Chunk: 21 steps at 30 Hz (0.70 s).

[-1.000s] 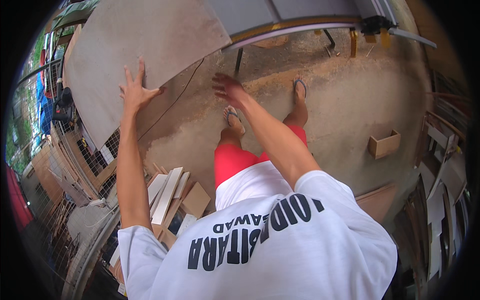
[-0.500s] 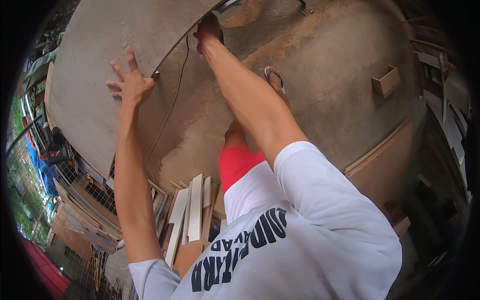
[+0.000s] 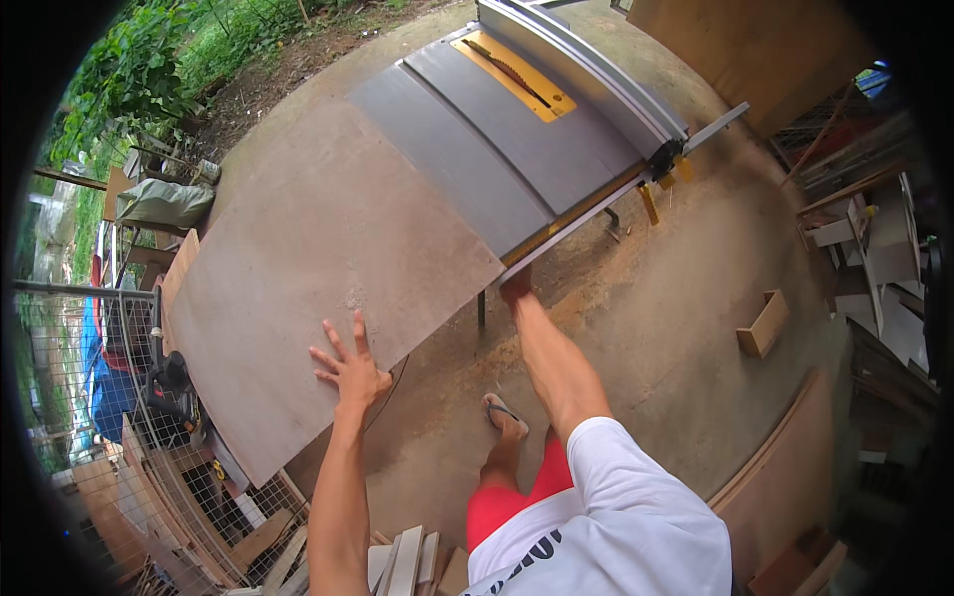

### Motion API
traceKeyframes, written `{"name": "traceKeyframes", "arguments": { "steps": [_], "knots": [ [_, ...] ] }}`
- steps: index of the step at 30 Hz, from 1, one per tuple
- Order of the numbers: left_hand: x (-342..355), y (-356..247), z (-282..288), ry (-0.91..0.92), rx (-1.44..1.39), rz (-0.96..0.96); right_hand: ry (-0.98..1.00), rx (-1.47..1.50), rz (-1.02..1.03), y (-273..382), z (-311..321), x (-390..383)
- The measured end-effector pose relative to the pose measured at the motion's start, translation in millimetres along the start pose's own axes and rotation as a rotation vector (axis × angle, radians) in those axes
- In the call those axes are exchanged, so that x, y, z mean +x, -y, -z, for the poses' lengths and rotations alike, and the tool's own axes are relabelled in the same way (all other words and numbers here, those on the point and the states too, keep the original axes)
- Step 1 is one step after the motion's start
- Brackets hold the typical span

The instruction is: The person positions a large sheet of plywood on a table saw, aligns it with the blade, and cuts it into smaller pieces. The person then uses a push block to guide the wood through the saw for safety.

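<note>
My left hand (image 3: 353,370) rests with spread fingers on a large, flat brown board (image 3: 328,248), close to its near edge. The board lies level against the left side of a table saw (image 3: 477,119) with a grey metal top. My right hand (image 3: 517,286) reaches under the saw's front edge, where the board's corner meets it. Its fingers are hidden there, so I cannot see what they touch. A dark blade (image 3: 507,72) shows in the saw's yellow insert plate (image 3: 545,102). Beyond the blade runs a long metal fence (image 3: 596,74).
A small wooden box (image 3: 763,325) sits on the concrete floor at right, with leaning panels (image 3: 775,437) nearer me. White strips (image 3: 407,561) lie by my legs. Wire mesh (image 3: 129,348) and a black power tool (image 3: 171,382) stand at left. A cable hangs below the board.
My view has tilted up, bringing the table saw and the greenery into sight. My left hand stays spread on the board; my right stays at the saw's front edge.
</note>
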<state>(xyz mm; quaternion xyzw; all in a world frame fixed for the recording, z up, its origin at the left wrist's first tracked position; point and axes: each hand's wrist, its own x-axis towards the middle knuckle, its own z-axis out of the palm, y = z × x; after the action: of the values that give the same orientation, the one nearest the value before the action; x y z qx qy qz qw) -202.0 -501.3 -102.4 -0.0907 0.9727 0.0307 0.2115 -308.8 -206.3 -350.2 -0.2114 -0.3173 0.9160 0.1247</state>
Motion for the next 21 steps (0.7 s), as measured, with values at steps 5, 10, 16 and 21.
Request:
{"name": "traceKeyframes", "arguments": {
  "steps": [5,10,16,21],
  "knots": [
    [6,-14,6,-0.007,-0.006,-0.038,0.079,-0.098,0.019,17,28,13],
    [8,-16,20,0.015,0.029,-0.048,0.114,-0.336,-0.081,35,55,33],
    [11,-22,41,0.055,0.027,-0.190,0.800,-1.431,-0.249,34,91,-90],
    [-41,136,-1,-0.530,-0.333,0.006,0.615,-1.291,0.234,141,-141,-237]
  ]
}}
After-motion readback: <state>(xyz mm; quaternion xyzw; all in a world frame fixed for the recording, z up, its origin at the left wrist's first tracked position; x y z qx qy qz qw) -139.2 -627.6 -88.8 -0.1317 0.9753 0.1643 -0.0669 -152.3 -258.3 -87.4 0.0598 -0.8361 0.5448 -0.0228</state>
